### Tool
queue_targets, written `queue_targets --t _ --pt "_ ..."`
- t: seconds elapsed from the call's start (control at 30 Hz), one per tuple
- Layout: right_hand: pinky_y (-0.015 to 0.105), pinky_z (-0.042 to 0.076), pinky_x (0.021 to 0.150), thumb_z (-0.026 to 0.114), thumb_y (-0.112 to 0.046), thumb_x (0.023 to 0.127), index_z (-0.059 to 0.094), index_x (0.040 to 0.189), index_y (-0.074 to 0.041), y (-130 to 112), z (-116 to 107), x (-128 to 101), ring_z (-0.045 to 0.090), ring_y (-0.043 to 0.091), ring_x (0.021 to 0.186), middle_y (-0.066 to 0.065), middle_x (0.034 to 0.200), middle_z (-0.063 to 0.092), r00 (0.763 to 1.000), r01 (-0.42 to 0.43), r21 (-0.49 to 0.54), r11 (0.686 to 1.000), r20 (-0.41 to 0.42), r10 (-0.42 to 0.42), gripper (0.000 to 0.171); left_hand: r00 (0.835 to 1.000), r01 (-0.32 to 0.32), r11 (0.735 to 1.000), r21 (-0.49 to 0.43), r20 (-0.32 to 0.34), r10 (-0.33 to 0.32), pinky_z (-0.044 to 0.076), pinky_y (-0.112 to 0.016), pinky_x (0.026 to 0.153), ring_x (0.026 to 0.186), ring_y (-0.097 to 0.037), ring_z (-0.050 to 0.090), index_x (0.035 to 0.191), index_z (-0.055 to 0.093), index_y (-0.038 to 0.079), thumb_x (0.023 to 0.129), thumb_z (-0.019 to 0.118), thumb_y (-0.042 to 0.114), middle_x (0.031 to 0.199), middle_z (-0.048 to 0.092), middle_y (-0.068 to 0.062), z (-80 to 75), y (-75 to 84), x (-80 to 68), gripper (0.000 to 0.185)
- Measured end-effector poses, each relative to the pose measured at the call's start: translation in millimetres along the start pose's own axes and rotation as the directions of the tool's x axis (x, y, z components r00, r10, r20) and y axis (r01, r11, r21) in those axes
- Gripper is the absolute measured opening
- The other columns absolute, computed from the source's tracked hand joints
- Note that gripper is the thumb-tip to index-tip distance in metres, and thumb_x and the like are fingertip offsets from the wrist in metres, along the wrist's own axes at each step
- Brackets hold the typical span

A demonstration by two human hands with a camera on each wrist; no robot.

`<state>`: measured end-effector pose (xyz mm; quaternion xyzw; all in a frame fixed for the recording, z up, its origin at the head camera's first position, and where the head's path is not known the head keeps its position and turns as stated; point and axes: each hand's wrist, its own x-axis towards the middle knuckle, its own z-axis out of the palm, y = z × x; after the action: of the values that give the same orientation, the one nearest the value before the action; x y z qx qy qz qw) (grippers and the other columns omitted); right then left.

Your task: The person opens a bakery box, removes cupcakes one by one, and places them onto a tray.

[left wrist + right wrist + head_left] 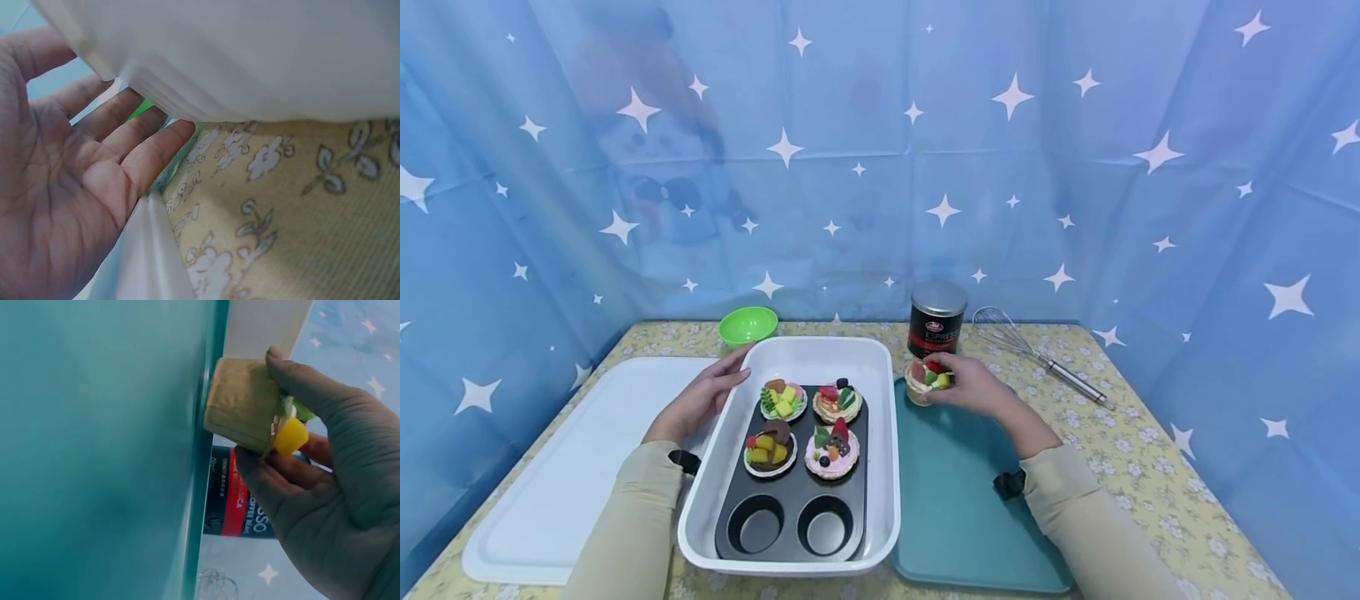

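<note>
Between thumb and fingers, my right hand (976,387) pinches a toy cupcake (917,390) with fruit on top, at the back left of the teal tray (970,500). The right wrist view shows its tan base (244,400) beside the tray's edge. My left hand (706,398) touches the outer left side of a white basin (883,467) with its fingers (156,153) nearly straight. Inside the basin lies a dark muffin tin (790,546). Several fruit-topped cupcakes, one of them pink (831,457), sit in its back and middle cups; the two front cups are bare.
A white tray (550,483) lies left of the basin, partly under my left arm. Along the back stand a green bowl (748,325) and a black espresso can (937,321). A whisk (1067,375) lies at the back right on the flowered tablecloth (1180,508).
</note>
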<state>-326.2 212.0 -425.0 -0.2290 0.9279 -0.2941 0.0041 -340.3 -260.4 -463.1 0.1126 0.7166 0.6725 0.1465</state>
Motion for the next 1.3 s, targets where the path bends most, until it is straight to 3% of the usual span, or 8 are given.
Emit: queue_targets --t 0.33,0.83,1.03,1.2,1.3 --pt "0.046 0.053 0.090 0.080 -0.034 0.087 0.057 0.138 -0.012 0.9 2.7 0.4 0.062 0.028 0.112 0.009 0.125 0.064 1.000 0.003 -0.018 1.000 0.019 -0.002 0.060 1.000 0.023 1.000 0.014 -0.017 -0.023 0.046 -0.017 0.099 0.152 -0.027 0.017 0.162 0.021 0.028 0.104 0.054 0.031 0.169 0.006 0.002 0.5 0.8 0.2 0.067" --pt "0.050 0.052 0.093 0.078 -0.039 0.088 0.050 0.146 -0.007 -5.8 -1.9 -2.2 0.059 0.033 0.120 0.015 0.136 0.059 0.999 -0.002 -0.028 1.000 0.044 0.003 0.072 1.000 -0.007 1.000 -0.026 0.007 0.007 0.048 -0.018 0.096 0.151 -0.032 0.018 0.163 0.018 0.023 0.104 0.055 0.028 0.169 0.005 -0.002 -0.9 -1.1 0.3 0.070" --pt "0.058 0.049 0.096 0.075 -0.037 0.091 0.047 0.150 -0.006 -21.6 -15.8 -8.1 0.055 0.040 0.127 0.019 0.146 0.051 0.998 0.067 -0.013 0.998 -0.001 -0.067 0.072 1.000 -0.026 1.000 -0.012 0.018 0.026 0.050 -0.021 0.097 0.149 -0.033 0.024 0.163 0.020 0.023 0.104 0.054 0.028 0.168 0.012 -0.004 -0.3 0.4 -0.1 0.068" --pt "0.058 0.048 0.099 0.074 -0.038 0.092 0.048 0.150 -0.010 -41.8 -20.4 -8.8 0.054 0.037 0.129 0.014 0.148 0.051 0.986 0.164 0.013 0.986 -0.017 -0.163 0.070 0.999 -0.028 0.999 0.019 0.018 0.028 0.048 -0.020 0.098 0.148 -0.027 0.027 0.162 0.022 0.025 0.105 0.053 0.029 0.168 0.014 -0.003 0.1 0.4 -0.3 0.065" --pt "0.056 0.047 0.103 0.074 -0.040 0.091 0.047 0.151 -0.011 -59.0 -20.0 -3.5 0.052 0.033 0.132 0.011 0.149 0.051 0.976 0.218 0.019 0.976 0.020 -0.218 0.071 1.000 -0.015 0.999 0.048 -0.009 0.016 0.050 -0.019 0.095 0.135 -0.022 0.044 0.161 0.026 0.029 0.104 0.055 0.032 0.167 0.018 -0.002 -0.3 0.2 0.0 0.064"
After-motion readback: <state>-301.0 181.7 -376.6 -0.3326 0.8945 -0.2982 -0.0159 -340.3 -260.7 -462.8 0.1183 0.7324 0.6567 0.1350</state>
